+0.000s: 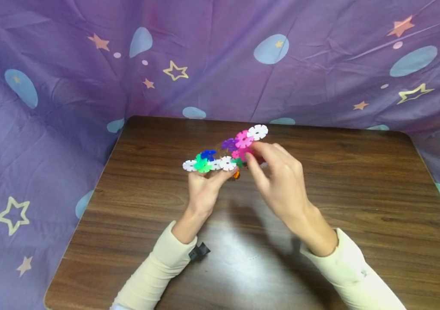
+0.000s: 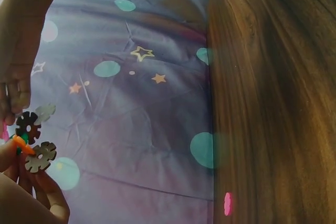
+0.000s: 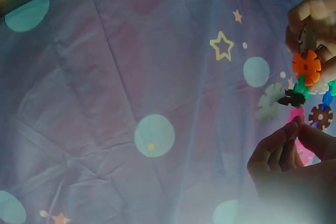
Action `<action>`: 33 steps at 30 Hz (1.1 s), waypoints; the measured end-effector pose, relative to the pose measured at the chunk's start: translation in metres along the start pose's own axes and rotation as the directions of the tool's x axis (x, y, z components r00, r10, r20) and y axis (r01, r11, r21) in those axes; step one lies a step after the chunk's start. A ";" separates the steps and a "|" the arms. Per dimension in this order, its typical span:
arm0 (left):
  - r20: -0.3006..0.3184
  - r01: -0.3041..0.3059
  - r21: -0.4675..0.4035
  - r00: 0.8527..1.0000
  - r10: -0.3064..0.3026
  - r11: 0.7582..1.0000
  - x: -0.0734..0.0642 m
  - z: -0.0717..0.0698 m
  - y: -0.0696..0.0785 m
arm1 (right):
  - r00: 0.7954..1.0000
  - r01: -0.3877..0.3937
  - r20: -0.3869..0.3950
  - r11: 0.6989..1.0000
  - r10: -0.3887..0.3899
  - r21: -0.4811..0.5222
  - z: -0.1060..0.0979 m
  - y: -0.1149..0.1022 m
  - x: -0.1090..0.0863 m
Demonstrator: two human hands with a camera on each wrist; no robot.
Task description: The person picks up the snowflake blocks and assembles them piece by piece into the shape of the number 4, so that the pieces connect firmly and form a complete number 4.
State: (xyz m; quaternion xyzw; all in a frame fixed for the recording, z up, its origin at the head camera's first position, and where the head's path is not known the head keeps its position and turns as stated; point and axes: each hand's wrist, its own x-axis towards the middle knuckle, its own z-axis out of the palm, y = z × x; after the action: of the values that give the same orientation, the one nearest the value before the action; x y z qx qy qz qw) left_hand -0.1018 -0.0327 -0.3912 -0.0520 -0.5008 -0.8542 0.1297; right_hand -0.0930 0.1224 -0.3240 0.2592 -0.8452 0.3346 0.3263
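Observation:
Colourful flower-shaped plastic discs are slotted together into one linked piece, held up over the table. My left hand (image 1: 203, 191) grips its lower left part, near a green disc (image 1: 202, 164) and a white disc (image 1: 227, 163). At its right side, my right hand (image 1: 283, 185) pinches a pink disc (image 3: 296, 114) between thumb and fingertips. Another pink disc (image 1: 244, 139) and a white disc (image 1: 257, 132) stick out at the top, beside a purple disc (image 1: 229, 144). An orange disc (image 3: 306, 67) and a brown disc (image 3: 320, 117) show in the right wrist view. Fingers hide some discs.
The brown wooden table (image 1: 127, 249) spreads beneath both hands. A purple curtain (image 1: 220, 51) with stars and blue spots hangs behind and along its left side. In the left wrist view, a small pink piece (image 2: 228, 204) appears against the wood. A black clip (image 1: 199, 252) sits at the left cuff.

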 end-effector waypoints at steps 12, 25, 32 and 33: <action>-0.063 -0.127 -0.026 0.990 0.125 0.992 -0.003 0.003 -0.007 | 0.993 0.115 0.002 0.990 -0.115 -0.085 0.007 -0.015 0.005; -0.154 -0.127 -0.052 0.981 0.118 0.990 -0.007 0.006 -0.012 | 0.998 0.045 0.043 0.994 -0.041 -0.096 0.010 -0.017 0.005; -0.117 -0.144 -0.008 0.983 0.142 0.990 -0.003 0.004 -0.010 | 0.999 0.005 0.053 0.999 -0.004 -0.031 0.007 -0.014 0.006; -0.113 -0.144 0.005 0.983 0.143 0.990 -0.002 0.003 -0.010 | 0.999 -0.006 0.049 1.000 0.006 -0.010 0.005 -0.013 0.005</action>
State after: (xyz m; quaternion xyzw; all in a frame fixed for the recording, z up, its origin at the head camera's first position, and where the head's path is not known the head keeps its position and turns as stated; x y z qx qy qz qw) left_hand -0.1024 -0.0255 -0.3983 -0.0398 -0.4862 -0.8451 0.2188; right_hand -0.0901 0.1091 -0.3182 0.2632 -0.8555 0.3247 0.3057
